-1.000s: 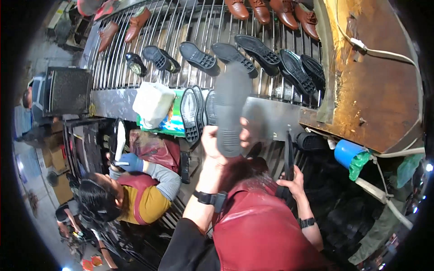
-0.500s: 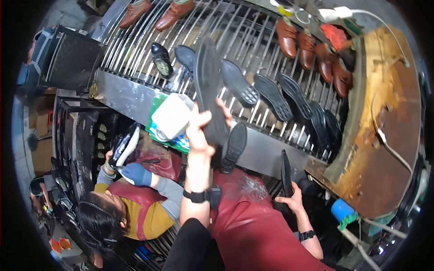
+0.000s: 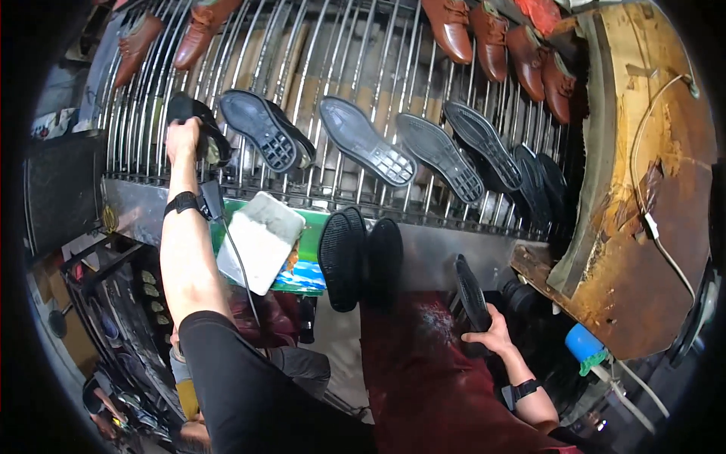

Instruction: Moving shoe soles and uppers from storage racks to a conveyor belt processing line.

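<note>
At the left of the metal rack, my left hand (image 3: 184, 140) is closed on a black shoe (image 3: 217, 144); its fingers are partly hidden. Beside that shoe, a black sole (image 3: 257, 129) rests tread up over another dark shoe. My right hand (image 3: 491, 333), low at the right, grips a black shoe sole (image 3: 473, 291) held edge-on near my apron (image 3: 423, 363). Between my arms, at the rack's front edge, a ridged black sole (image 3: 342, 261) sits next to a darker, blurred one (image 3: 383, 261).
More black soles (image 3: 367, 140) line the metal-bar rack (image 3: 302, 76), with brown leather shoes (image 3: 491, 45) behind. A whitish container (image 3: 261, 238) sits on a green packet (image 3: 306, 272) at the front edge. A worn wooden board (image 3: 665, 189) and a blue cup (image 3: 584, 348) are at the right.
My left hand has let go of the sole it held up mid-view and reached left to the black shoe. Another sole now sits at the front edge. My right hand keeps its sole.
</note>
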Demonstrator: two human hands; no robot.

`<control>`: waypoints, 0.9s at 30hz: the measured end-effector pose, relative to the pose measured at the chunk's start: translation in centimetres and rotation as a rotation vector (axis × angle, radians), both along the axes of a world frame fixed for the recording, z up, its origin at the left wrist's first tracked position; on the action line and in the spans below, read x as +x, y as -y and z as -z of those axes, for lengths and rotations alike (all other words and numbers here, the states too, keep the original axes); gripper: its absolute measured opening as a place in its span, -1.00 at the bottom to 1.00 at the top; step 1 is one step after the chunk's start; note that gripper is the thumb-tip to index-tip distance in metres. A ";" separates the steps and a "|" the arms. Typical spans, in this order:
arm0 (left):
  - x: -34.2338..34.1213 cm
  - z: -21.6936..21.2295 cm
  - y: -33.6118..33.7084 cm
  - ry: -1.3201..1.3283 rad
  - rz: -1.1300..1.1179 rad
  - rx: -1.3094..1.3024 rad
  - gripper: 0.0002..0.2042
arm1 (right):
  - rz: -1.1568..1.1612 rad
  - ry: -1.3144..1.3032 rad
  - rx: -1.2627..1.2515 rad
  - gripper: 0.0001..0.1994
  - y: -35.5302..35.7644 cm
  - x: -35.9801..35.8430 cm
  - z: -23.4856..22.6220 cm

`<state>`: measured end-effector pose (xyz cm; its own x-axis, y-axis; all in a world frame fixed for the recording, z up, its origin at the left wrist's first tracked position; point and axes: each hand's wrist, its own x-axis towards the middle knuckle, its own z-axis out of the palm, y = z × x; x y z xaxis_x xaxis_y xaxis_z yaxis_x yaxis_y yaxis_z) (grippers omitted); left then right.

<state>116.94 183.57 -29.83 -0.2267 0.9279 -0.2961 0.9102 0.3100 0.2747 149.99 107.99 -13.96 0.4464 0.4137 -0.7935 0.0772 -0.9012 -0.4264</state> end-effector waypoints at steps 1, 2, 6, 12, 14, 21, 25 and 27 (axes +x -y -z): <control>2.8 -0.3 1.5 -0.019 -0.014 0.077 -0.26 | 0.035 0.005 -0.013 -0.15 0.2 -0.1 -0.4; 3.3 0.8 1.8 -0.050 -0.017 0.097 -0.27 | 0.062 0.006 -0.014 -0.16 0.0 0.1 -0.3; -2.2 4.3 -1.1 -0.116 0.083 0.127 -0.29 | 0.026 0.009 0.074 -0.15 1.0 0.4 0.3; 0.5 -3.2 3.7 -0.013 0.008 0.050 -0.18 | 0.048 0.059 0.109 -0.14 4.5 0.6 1.8; 4.6 -7.2 10.3 0.149 0.049 0.364 -0.26 | 0.041 0.084 0.132 -0.10 6.1 0.8 2.8; 17.8 -11.9 53.8 0.682 0.583 -0.061 -0.61 | 0.625 -0.038 0.304 -0.33 7.0 -0.7 6.9; 20.3 -5.6 72.0 1.125 0.270 -1.008 -0.29 | 0.538 0.010 0.337 -0.22 8.5 -2.7 10.2; 21.4 -5.2 73.6 1.223 0.228 -1.200 -0.56 | 0.386 0.121 0.380 -0.12 9.7 -2.7 9.2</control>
